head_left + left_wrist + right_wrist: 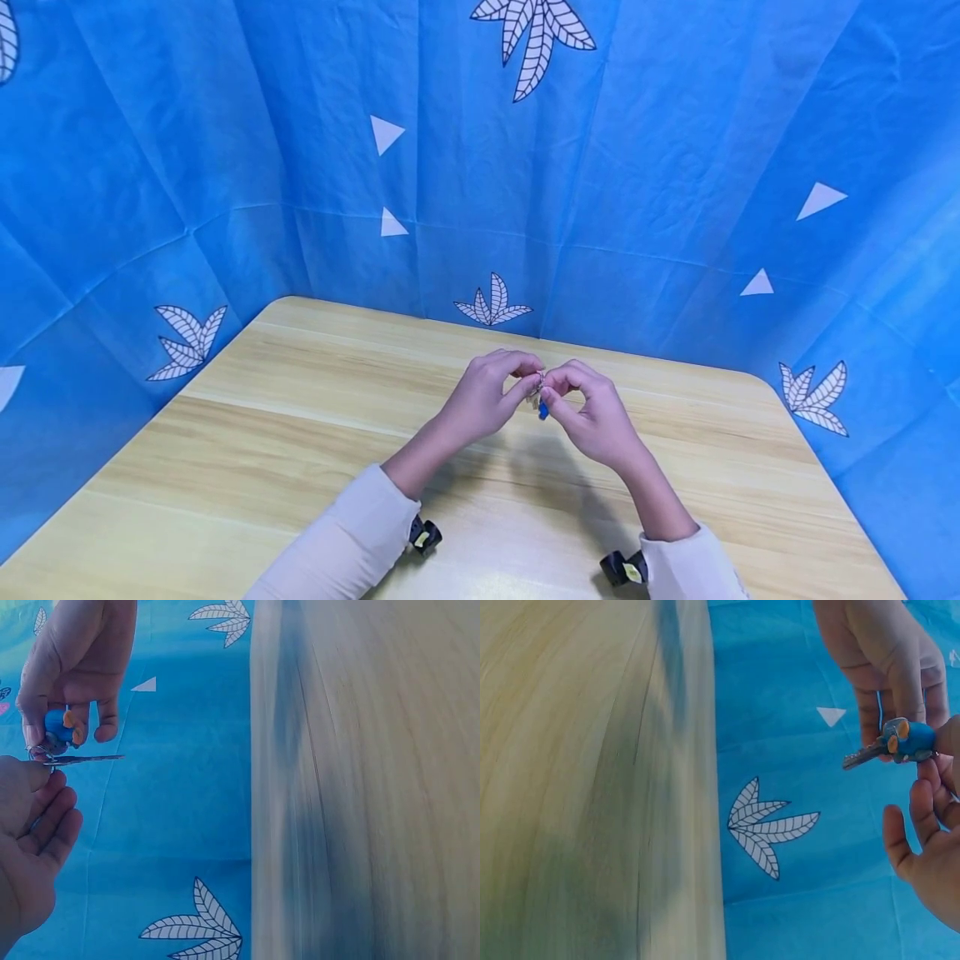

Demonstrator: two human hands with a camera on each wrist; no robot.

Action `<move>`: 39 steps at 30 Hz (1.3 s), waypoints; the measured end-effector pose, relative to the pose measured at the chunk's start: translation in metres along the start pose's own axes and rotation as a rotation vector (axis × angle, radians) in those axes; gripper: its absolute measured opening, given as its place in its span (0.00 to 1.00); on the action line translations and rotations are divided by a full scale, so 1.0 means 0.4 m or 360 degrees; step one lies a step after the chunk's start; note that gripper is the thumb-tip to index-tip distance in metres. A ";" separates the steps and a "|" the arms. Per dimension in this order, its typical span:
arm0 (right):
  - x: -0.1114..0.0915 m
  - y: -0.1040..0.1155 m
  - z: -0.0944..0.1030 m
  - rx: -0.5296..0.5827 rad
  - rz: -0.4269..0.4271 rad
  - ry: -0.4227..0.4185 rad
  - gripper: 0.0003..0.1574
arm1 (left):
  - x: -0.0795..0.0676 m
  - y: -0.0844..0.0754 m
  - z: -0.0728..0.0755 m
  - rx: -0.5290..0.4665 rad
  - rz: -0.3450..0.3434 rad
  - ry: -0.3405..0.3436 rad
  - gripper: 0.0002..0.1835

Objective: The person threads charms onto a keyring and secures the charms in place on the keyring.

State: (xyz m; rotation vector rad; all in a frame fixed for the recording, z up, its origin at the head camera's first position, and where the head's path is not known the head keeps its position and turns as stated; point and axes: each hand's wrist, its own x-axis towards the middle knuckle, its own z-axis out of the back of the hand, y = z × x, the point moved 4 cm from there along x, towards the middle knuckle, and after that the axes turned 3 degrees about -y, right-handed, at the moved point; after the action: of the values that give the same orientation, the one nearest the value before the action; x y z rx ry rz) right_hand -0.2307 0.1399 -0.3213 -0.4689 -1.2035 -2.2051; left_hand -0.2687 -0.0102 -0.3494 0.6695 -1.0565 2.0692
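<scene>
The thumb and forefinger of the left hand (483, 396) pinch a flat, silvery metal key (864, 756) by its head, and its toothed blade sticks out past the fingertips. The thumb and forefinger of the right hand (596, 417) pinch a thin, silvery wire ring (541, 381) where it meets the key; whether they also grip the small, rounded blue charm with orange parts (915, 740) beside it cannot be told. The other fingers of both hands are loosely bent. Ring, key and charm are held together between the two hands, just below and right of the centre of the head view, raised above a pale, wood-grained tabletop (300, 467).

Farther out, light-coloured long sleeves (352, 533) reach in from the bottom edge, with a small black device (624, 568) at each cuff. Across the top and down both sides of the frame hangs a bright blue, creased cloth (660, 167) printed with white leaves and triangles.
</scene>
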 end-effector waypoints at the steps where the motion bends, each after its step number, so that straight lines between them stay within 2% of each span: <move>1: 0.000 0.001 0.000 -0.0006 0.0000 0.0006 0.03 | 0.000 -0.001 0.001 0.0008 -0.0031 -0.0005 0.06; 5: 0.000 0.003 0.001 -0.0027 0.0000 0.0002 0.02 | 0.000 -0.001 0.007 0.0072 -0.0114 -0.0050 0.07; 11: 0.000 0.004 0.005 -0.0060 0.0007 -0.0028 0.02 | 0.001 0.002 0.012 0.0073 -0.0122 -0.0117 0.06; 21: 0.002 0.006 0.003 -0.0046 -0.0013 -0.0023 0.02 | 0.002 0.001 0.019 -0.0064 0.0024 -0.0163 0.06; 28: 0.003 0.009 0.004 -0.0007 0.0086 -0.0078 0.03 | 0.003 0.001 0.013 -0.0182 0.0058 -0.0174 0.06; 39: 0.005 0.018 0.009 -0.0036 0.0072 -0.0110 0.05 | 0.004 0.007 0.019 -0.0186 0.0116 -0.0126 0.06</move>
State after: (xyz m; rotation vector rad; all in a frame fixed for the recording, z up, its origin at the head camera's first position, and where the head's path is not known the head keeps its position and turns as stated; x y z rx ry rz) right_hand -0.2277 0.1392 -0.3139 -0.5803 -1.1926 -2.1823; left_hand -0.2710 -0.0173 -0.3456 0.6676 -1.2533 2.0387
